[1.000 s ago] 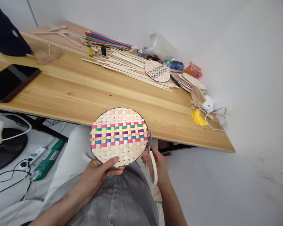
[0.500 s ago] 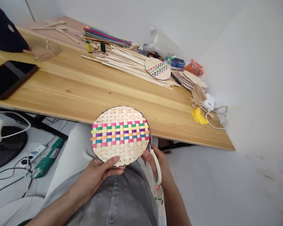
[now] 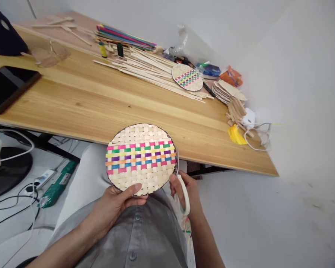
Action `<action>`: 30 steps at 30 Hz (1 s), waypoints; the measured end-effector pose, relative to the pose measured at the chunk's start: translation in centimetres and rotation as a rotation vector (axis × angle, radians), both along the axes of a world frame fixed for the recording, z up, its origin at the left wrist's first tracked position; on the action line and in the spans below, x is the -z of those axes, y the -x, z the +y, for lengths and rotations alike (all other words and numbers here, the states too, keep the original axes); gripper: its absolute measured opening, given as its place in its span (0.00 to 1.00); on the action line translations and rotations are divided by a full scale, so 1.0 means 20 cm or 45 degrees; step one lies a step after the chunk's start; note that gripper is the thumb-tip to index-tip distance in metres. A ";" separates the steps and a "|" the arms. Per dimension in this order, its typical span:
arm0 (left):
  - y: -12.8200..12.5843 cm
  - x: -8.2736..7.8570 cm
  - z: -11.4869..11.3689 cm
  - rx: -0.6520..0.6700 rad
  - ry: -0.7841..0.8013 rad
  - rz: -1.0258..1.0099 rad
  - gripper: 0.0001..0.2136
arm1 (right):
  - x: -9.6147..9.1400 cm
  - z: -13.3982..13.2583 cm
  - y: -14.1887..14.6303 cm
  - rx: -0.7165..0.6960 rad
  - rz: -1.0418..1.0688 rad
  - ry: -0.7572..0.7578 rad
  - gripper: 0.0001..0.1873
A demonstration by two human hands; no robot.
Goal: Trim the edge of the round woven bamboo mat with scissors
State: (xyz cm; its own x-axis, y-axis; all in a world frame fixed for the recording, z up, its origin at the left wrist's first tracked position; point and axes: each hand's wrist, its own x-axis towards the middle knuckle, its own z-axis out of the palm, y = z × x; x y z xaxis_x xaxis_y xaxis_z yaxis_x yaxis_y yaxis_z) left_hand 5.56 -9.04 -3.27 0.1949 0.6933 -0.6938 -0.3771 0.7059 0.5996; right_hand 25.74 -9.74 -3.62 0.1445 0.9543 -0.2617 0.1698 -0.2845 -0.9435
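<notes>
A round woven bamboo disc (image 3: 141,160) with bands of pink, green, yellow, purple, orange and blue and a dark outline is held over my lap. My left hand (image 3: 123,201) grips its bottom edge, thumb on top and fingers beneath. In my right hand (image 3: 187,190) are white-handled scissors (image 3: 185,195), their blades pointing up along the disc's right edge. Whether the blades touch the weave I cannot tell.
On the wooden table (image 3: 100,100) lie bamboo strips (image 3: 147,69), coloured strips (image 3: 125,37), a smaller woven disc (image 3: 187,77), a stack of pale pieces (image 3: 227,91), yellow fringe (image 3: 236,134) and a phone (image 3: 12,87). Cables and a power strip (image 3: 43,180) are on the floor at left.
The disc, both hands and the scissors keep nearly the same places relative to each other. The whole view has shifted slightly.
</notes>
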 end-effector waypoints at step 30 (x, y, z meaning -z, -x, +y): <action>0.01 0.00 -0.03 0.000 0.008 -0.017 0.16 | -0.05 -0.02 -0.04 -0.041 -0.003 0.103 0.24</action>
State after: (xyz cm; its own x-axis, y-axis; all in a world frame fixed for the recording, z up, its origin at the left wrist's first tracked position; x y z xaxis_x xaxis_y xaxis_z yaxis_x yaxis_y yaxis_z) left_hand 5.28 -9.59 -3.25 0.2038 0.6888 -0.6957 -0.3851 0.7098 0.5899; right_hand 26.52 -10.11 -2.62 0.1144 0.9343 -0.3377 0.1823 -0.3539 -0.9173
